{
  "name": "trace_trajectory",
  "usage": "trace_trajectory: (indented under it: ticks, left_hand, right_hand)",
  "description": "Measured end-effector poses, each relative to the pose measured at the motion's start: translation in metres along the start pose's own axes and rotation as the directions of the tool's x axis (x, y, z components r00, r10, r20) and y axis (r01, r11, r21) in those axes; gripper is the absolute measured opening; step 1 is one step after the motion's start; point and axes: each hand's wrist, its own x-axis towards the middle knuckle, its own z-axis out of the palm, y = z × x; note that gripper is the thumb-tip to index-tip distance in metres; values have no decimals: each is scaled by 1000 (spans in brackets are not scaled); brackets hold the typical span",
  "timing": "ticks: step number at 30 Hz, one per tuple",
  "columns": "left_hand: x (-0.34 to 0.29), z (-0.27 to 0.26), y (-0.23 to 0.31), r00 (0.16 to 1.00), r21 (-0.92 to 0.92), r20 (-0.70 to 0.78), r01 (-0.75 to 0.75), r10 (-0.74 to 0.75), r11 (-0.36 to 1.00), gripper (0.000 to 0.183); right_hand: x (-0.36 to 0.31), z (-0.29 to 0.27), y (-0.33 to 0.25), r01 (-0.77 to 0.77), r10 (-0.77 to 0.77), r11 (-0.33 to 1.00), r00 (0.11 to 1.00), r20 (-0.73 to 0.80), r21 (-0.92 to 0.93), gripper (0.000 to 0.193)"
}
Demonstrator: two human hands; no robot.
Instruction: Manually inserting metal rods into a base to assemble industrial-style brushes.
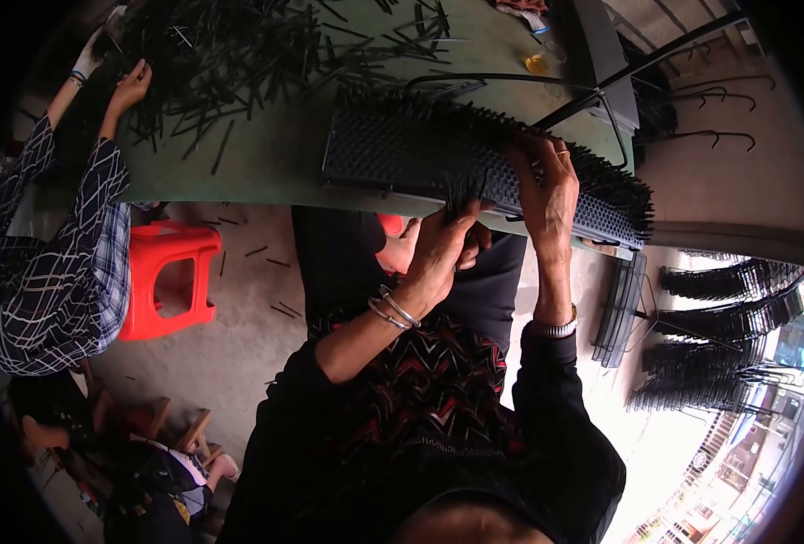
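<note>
A long dark perforated rack [379, 150], full of small holes, lies along the near edge of the green table. Black thin pieces stand in a dense row along its far side and right end. My left hand [440, 252] is closed round a small bunch of thin black strips [464, 189] that points up in front of the rack. Over the right half of the rack, my right hand [552, 195] has its fingers bent down among the standing pieces. Its fingertips are pressed together, and what they pinch is too small to make out.
Loose black strips [266, 68] are heaped on the green table [239, 186]. At the left, another person's hands [130, 88] work beside the heap, near a red plastic stool [171, 281]. A black metal bar [642, 68] crosses the far right; racks of black pieces [719, 313] stand lower right.
</note>
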Motion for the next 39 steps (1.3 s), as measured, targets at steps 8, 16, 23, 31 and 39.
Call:
trace_trajectory:
  ticks: [8, 16, 23, 31, 39]
  left_hand:
    - [3, 5, 5, 999, 140, 46, 5, -12, 990, 43]
    - [7, -3, 1, 996, 218, 78, 17, -35, 976, 46]
    - [10, -11, 8, 1000, 91, 4, 28, -29, 995, 37]
    - [23, -13, -14, 994, -97, 37, 104, -101, 990, 28]
    - [6, -7, 0, 992, 8, 35, 121, -121, 993, 30]
  right_hand:
    - [-7, -19, 15, -25, -118, 956, 878, 464, 291, 16]
    - [-3, -24, 11, -350, 70, 860, 801, 594, 372, 11]
    - [-2, -25, -7, -180, 180, 922, 983, 33, 344, 10]
    - [5, 14, 18, 83, -104, 993, 951, -291, -84, 10]
    - [2, 10, 6, 45, -66, 993, 976, -209, -108, 9]
